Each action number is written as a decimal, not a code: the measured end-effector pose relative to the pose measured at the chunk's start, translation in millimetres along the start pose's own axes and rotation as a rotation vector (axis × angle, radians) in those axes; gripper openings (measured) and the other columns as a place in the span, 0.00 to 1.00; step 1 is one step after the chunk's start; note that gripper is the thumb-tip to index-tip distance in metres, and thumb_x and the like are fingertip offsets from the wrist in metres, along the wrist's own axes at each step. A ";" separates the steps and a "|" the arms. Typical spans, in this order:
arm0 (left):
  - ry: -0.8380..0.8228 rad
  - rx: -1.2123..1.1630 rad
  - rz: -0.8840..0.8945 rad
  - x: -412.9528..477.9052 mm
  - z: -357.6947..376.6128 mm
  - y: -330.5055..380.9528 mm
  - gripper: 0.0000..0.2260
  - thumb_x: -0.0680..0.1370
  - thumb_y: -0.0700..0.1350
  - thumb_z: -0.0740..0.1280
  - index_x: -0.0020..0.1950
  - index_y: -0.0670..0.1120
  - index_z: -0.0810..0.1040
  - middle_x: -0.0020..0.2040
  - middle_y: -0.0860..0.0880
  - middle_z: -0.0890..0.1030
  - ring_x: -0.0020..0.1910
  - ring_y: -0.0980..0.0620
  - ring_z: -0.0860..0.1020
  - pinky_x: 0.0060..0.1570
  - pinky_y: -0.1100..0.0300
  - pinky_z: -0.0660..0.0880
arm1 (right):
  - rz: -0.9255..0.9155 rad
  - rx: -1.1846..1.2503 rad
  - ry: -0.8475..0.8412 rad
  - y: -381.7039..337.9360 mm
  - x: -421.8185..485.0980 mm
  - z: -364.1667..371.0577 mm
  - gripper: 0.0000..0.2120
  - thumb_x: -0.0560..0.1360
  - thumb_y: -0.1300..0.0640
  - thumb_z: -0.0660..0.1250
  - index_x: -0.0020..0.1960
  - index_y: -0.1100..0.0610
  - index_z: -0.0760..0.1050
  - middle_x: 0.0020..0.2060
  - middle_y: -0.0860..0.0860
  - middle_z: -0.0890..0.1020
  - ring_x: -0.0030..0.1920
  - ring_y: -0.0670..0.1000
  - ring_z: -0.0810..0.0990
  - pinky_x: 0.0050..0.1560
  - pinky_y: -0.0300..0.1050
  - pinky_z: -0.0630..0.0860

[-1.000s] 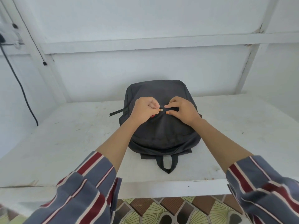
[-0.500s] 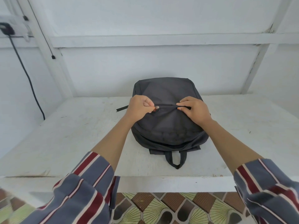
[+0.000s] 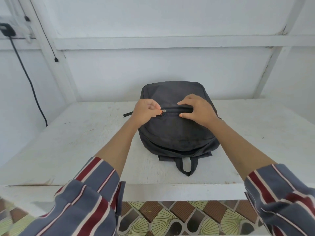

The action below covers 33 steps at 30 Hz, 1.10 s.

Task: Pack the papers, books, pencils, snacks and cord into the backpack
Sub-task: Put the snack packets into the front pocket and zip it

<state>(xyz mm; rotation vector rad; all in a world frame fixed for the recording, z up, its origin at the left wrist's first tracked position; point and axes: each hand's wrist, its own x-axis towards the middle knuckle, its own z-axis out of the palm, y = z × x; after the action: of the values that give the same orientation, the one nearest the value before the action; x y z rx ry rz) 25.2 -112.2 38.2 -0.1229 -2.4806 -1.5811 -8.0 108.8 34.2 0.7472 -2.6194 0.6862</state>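
I see the backpack (image 3: 177, 133) lying flat on the white surface (image 3: 76, 142), near its middle. My left hand (image 3: 144, 111) has its fingers (image 3: 154, 108) curled, pinching the orange-tabbed zip pull (image 3: 162, 111) at the left end of the front pocket zip (image 3: 179, 109). My right hand (image 3: 199, 111) lies spread on the cloth, fingers above the zip and thumb below, pressing it flat and gripping nothing. The main zip (image 3: 177, 149) along the near edge looks closed. No papers, books, pencils, snacks or cord lie out, so I judge the packing done, with only this pocket left to finish.
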 end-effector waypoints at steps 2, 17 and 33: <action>0.002 -0.028 -0.006 0.5 2.3 0.0 0.07 0.70 0.34 0.72 0.37 0.46 0.79 0.34 0.47 0.80 0.35 0.53 0.79 0.41 0.63 0.79 | -0.010 -0.030 -0.032 -6.5 2.5 7.6 0.17 0.71 0.55 0.72 0.60 0.51 0.78 0.57 0.50 0.76 0.57 0.51 0.73 0.56 0.49 0.71; 0.026 -0.093 -0.034 16.3 21.2 -9.9 0.14 0.73 0.33 0.67 0.33 0.49 0.78 0.36 0.48 0.79 0.44 0.46 0.79 0.54 0.50 0.78 | 0.014 -0.028 0.066 -9.7 7.2 17.7 0.10 0.75 0.59 0.67 0.55 0.54 0.82 0.49 0.50 0.82 0.52 0.53 0.77 0.51 0.49 0.74; -0.092 0.086 -0.006 12.7 -3.3 5.5 0.11 0.74 0.32 0.67 0.35 0.45 0.77 0.35 0.49 0.79 0.37 0.53 0.80 0.43 0.61 0.79 | 0.066 -0.109 0.078 -13.1 7.4 16.3 0.10 0.75 0.50 0.67 0.55 0.49 0.81 0.51 0.46 0.81 0.53 0.48 0.77 0.46 0.43 0.71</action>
<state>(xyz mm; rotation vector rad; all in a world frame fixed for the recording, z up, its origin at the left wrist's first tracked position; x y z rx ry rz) 14.2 -113.3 47.1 -0.1797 -2.6169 -1.5005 -9.5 87.5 28.5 0.5933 -2.5962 0.5732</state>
